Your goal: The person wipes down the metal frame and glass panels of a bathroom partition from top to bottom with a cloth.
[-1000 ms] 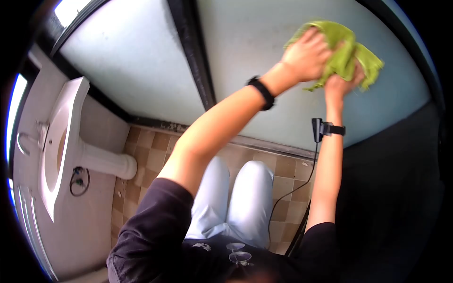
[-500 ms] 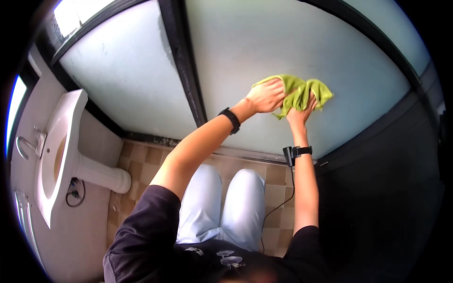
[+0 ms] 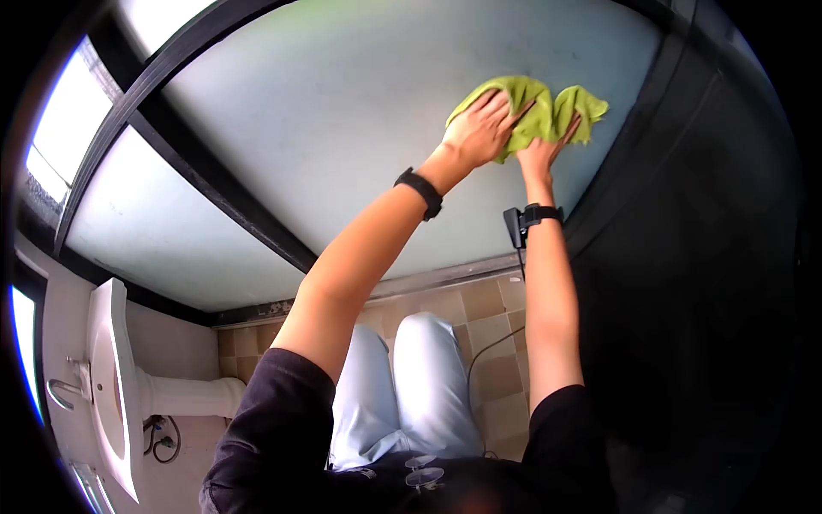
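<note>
A crumpled green cloth (image 3: 535, 98) lies against the pale frosted panel (image 3: 342, 111), under both of my hands. My left hand (image 3: 479, 133) rests on its left part, fingers spread a little and pressing it to the panel. Close by on the right, my right hand (image 3: 544, 152) is on the cloth's lower right part, with some fingers covered by its folds. Each wrist wears a black band, and a small black device with a cable sits on the right one.
A white pedestal sink (image 3: 120, 385) with a curved tap stands at the left. Black frame bars (image 3: 227, 193) divide the panels. A dark wall (image 3: 685, 283) rises close on the right. Below are brown checkered floor tiles (image 3: 497, 377) and a loose cable.
Both hands and the cloth first came down and left across the panel, then moved up a little. The view has turned, so the sink sits lower and the dark wall fills more of the right.
</note>
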Demonstrator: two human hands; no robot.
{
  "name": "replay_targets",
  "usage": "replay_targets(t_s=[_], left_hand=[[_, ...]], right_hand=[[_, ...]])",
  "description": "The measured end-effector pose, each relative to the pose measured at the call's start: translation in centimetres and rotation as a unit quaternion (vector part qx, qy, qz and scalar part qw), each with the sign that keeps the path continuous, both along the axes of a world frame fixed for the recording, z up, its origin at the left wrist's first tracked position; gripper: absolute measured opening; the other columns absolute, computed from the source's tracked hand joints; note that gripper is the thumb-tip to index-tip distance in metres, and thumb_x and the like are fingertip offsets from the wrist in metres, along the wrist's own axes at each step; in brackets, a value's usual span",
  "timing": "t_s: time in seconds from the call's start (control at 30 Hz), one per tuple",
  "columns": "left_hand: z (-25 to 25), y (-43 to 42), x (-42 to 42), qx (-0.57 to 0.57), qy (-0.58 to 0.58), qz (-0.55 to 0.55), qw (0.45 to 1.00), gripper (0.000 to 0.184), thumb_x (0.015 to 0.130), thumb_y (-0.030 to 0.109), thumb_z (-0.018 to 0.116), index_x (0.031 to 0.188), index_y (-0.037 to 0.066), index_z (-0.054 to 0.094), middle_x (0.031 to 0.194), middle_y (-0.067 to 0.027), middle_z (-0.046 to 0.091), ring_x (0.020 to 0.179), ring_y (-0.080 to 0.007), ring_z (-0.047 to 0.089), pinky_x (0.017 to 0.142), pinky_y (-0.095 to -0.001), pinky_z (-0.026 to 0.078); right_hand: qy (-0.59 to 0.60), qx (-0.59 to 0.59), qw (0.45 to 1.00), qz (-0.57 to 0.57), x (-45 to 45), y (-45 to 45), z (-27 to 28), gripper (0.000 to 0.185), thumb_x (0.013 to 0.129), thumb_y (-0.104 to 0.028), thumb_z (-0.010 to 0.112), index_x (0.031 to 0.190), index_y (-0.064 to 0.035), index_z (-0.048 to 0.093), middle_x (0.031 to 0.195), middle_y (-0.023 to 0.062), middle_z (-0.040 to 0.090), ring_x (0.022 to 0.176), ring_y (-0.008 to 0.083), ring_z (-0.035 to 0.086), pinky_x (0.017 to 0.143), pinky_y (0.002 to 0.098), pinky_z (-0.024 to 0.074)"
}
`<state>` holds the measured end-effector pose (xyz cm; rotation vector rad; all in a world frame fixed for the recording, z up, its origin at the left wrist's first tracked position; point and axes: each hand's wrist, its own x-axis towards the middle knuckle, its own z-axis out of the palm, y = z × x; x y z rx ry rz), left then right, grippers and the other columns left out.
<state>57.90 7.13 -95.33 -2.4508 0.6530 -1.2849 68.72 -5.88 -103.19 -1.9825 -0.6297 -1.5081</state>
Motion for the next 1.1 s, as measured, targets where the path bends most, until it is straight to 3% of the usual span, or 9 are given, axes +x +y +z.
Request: replay_targets(t_s=[0.23,0.43,0.5,0.7,0.77,0.83,0.93,1.03,1.1], left_hand=[[-6.7,1.5,-2.2,-0.003,0.162,-0.029,0.986,0.06,0.09,0.019,0.048,0.148,0.008,0.036,0.127,-0.0124,0.057,0.122,-0.0259,0.051,0.111,-0.0405,0.034],[1.0,-2.9,1.6,-0.016,0.096,-0.063,0.993,0.057,0.087,0.014,0.048,0.143,0.007,0.043,0.128,-0.0155,0.056,0.124,-0.0303,0.05,0.112,-0.0442,0.034],[4.6,-5.3,3.4,-0.046,-0.04,-0.034,0.998,0.058,0.088,0.018,0.05,0.144,0.007,0.041,0.13,-0.0153,0.055,0.124,-0.0305,0.049,0.112,-0.0452,0.032],[3.9,-7.2,5.7,-0.02,-0.042,-0.072,0.996,0.059,0.089,0.02,0.053,0.145,0.006,0.039,0.127,-0.0129,0.057,0.122,-0.0301,0.049,0.112,-0.0443,0.031],[0.8,-6.1,5.5,0.013,-0.003,-0.092,0.996,0.058,0.09,0.019,0.052,0.145,0.007,0.04,0.124,-0.0141,0.059,0.12,-0.0298,0.051,0.109,-0.0432,0.035],[-2.3,-4.8,4.0,0.023,0.057,-0.086,0.994,0.059,0.09,0.019,0.052,0.146,0.008,0.039,0.123,-0.0131,0.059,0.119,-0.0282,0.052,0.109,-0.0422,0.036],[-6.3,-1.3,1.4,0.011,0.113,-0.053,0.992,0.061,0.09,0.02,0.053,0.148,0.012,0.037,0.122,-0.0113,0.06,0.119,-0.0244,0.052,0.107,-0.04,0.038],[-7.8,3.8,-2.5,0.017,0.164,0.042,0.985,0.062,0.09,0.024,0.055,0.149,0.017,0.037,0.124,-0.0101,0.06,0.117,-0.0235,0.054,0.105,-0.0402,0.04],[-4.6,7.3,-7.2,0.006,0.077,0.082,0.994,0.063,0.091,0.03,0.057,0.149,0.021,0.036,0.12,-0.0089,0.061,0.112,-0.0235,0.056,0.102,-0.0411,0.044]], right_hand=[[0.153,-0.045,0.986,0.057,-5.2,-1.2,-6.1,0.067,0.081,-0.017,0.066,0.14,0.0008,0.04,0.142,0.0249,0.037,0.134,0.0466,0.031,0.112,0.0537,0.0266],[0.056,-0.029,0.996,0.063,-2.5,-4.5,4.2,0.062,0.079,-0.01,0.065,0.136,0.0002,0.045,0.128,0.0201,0.05,0.126,0.0424,0.04,0.11,0.0528,0.0303],[-0.025,-0.05,0.997,-0.062,-0.2,-6.3,7.1,0.052,0.085,-0.021,0.061,0.131,0.0013,0.051,0.136,0.0226,0.046,0.129,0.0449,0.037,0.112,0.056,0.0255],[0.054,0.047,0.994,-0.086,6.5,-8.4,3.7,0.05,0.09,-0.028,0.058,0.129,0.0023,0.051,0.142,0.0275,0.036,0.132,0.0493,0.031,0.114,0.0587,0.017],[0.076,0.148,0.985,-0.036,6.0,-7.7,0.9,0.045,0.089,-0.028,0.058,0.122,0.0023,0.056,0.135,0.0246,0.046,0.13,0.0464,0.033,0.114,0.0583,0.0165],[0.068,0.038,0.993,-0.089,4.5,-7.9,-1.6,0.038,0.09,-0.032,0.058,0.113,-0.0022,0.063,0.118,0.0137,0.062,0.124,0.0366,0.044,0.113,0.0551,0.0195],[0.2,-0.035,0.978,-0.054,0.2,-5.9,-4.8,0.049,0.09,-0.032,0.059,0.127,0.0,0.055,0.136,0.0183,0.051,0.133,0.0371,0.037,0.114,0.0554,0.0182],[0.247,0.12,0.959,0.067,-3.0,0.6,-7.5,0.08,0.082,-0.029,0.068,0.144,0.0059,0.03,0.149,0.0321,0.023,0.14,0.0489,0.015,0.115,0.0587,0.0113],[0.13,0.117,0.983,0.055,-6.5,4.6,-4.6,0.088,0.081,-0.031,0.068,0.146,0.008,0.022,0.147,0.0371,0.021,0.137,0.0549,0.015,0.112,0.0665,0.0089]])
